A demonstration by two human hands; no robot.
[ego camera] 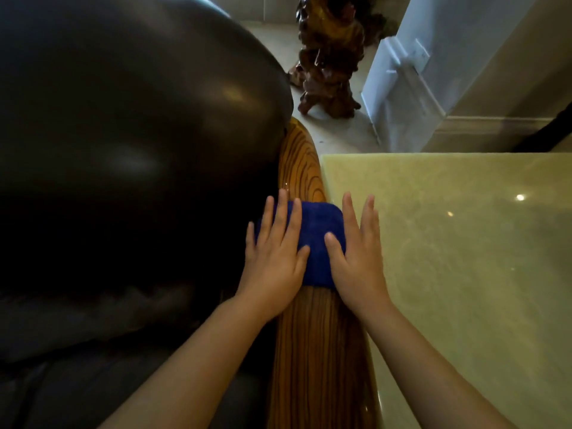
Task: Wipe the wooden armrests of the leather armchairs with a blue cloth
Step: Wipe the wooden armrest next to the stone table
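A blue cloth (315, 239) lies draped across the glossy wooden armrest (312, 351) of a dark leather armchair (123, 134). My left hand (275, 258) lies flat on the cloth's left side, fingers spread and pointing away from me. On the cloth's right edge rests my right hand (359, 255), also flat, its thumb on the cloth and its fingers reaching over the table's edge. Neither hand grips the cloth; both press on it with the palm. The armrest runs from the bottom of the view up to the chair's back.
A pale yellow-green polished stone table (464, 274) stands tight against the armrest's right side. A carved dark wood root sculpture (331, 57) stands on the tiled floor beyond. A white door frame and wall (433, 72) are at the upper right.
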